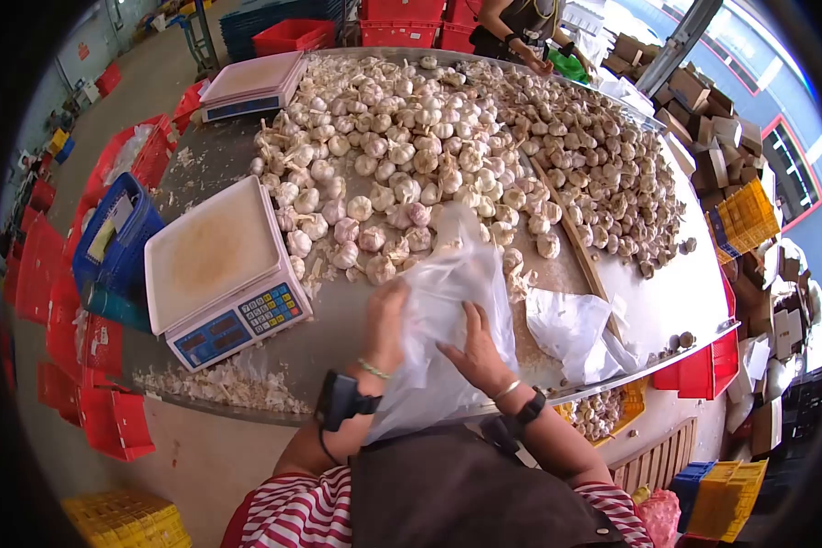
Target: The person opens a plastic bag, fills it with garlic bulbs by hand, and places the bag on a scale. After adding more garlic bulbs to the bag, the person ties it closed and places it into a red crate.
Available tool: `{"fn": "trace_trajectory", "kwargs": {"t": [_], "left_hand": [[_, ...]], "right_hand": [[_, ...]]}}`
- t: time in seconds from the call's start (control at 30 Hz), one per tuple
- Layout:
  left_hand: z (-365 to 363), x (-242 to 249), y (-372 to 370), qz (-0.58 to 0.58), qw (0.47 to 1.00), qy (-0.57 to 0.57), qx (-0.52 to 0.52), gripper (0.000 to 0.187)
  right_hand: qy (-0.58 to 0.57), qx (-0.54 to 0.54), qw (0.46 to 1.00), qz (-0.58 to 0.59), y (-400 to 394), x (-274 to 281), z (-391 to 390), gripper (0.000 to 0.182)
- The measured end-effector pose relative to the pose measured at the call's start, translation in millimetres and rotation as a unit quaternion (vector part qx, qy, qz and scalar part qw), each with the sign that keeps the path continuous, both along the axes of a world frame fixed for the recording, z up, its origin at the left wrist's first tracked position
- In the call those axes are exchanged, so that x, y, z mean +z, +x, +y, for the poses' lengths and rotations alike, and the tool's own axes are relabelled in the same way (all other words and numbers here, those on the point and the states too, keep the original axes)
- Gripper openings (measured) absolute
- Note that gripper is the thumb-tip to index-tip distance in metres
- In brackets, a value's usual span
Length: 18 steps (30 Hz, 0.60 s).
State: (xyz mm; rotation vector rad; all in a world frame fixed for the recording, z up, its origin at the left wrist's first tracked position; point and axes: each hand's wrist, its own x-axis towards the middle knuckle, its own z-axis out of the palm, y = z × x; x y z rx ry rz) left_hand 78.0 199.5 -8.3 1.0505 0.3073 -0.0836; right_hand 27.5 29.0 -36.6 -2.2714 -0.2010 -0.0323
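Note:
A clear plastic bag (457, 283) lies spread in front of me, its upper end against the garlic bulbs. My left hand (388, 320) is closed at the bag's left edge, its fingers slightly blurred. On the bag's right side rests my right hand (478, 352), thumb and fingers apart, touching the film. Just beyond both hands is a big heap of whitish garlic bulbs (402, 137). A wooden strip (571, 219) separates it from a pile of smaller, browner bulbs (603, 164).
A digital scale (215, 237) stands to my left, with a second scale (251, 82) farther back. Beside them is a blue basket (114, 233). Another white plastic bag (571, 333) lies at right. Across the table, a co-worker's hand (532, 57) is near the bulbs.

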Motion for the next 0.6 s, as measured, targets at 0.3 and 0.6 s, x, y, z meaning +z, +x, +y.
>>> {"fn": "trace_trajectory", "kwargs": {"t": [0.3,0.6], "left_hand": [[177.5,-84.4,-0.6,-0.037,0.877,0.474,-0.063,0.023],[26.7,-7.8,-48.8,-0.303,0.691,0.633,-0.175,0.056]], "right_hand": [[-0.193,0.266,0.919,0.219,-32.4,-5.8,-112.5,0.069],[-0.059,0.150,0.975,0.155,22.6,8.8,-53.1,0.053]]}}
